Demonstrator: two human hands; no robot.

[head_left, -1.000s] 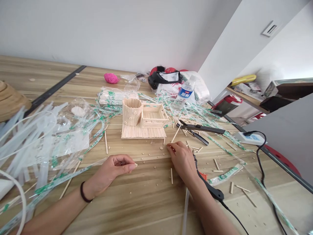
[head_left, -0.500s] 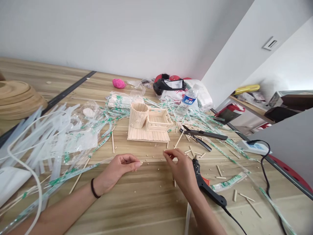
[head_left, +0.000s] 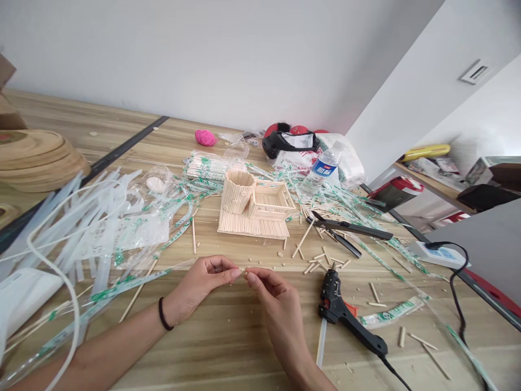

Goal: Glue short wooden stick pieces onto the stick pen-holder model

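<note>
My left hand [head_left: 211, 281] pinches a tiny pale piece of wooden stick between thumb and forefinger. My right hand [head_left: 277, 301] is closed in a pinch too, its fingertips meeting the left ones at that piece; whether it grips a bit of its own is too small to tell. Behind both hands stands a small model of glued wooden sticks: a flat stick base [head_left: 252, 227], a round stick cup [head_left: 238, 191] and a low open stick box [head_left: 272, 201]. To the right of my right hand a black hot glue gun [head_left: 340, 309] lies on the table, a clear glue stick [head_left: 321, 342] at its rear.
Black-handled scissors [head_left: 350, 228] lie among cut sticks at right. Clear glue sticks [head_left: 95, 228] and a white cable [head_left: 49, 266] spread at left. A water bottle [head_left: 321, 171], pink yarn [head_left: 205, 138] and a power strip [head_left: 437, 253] stand farther back.
My right hand has moved left, away from the glue gun, and its fingertips now meet those of my left hand. The view has shifted slightly.
</note>
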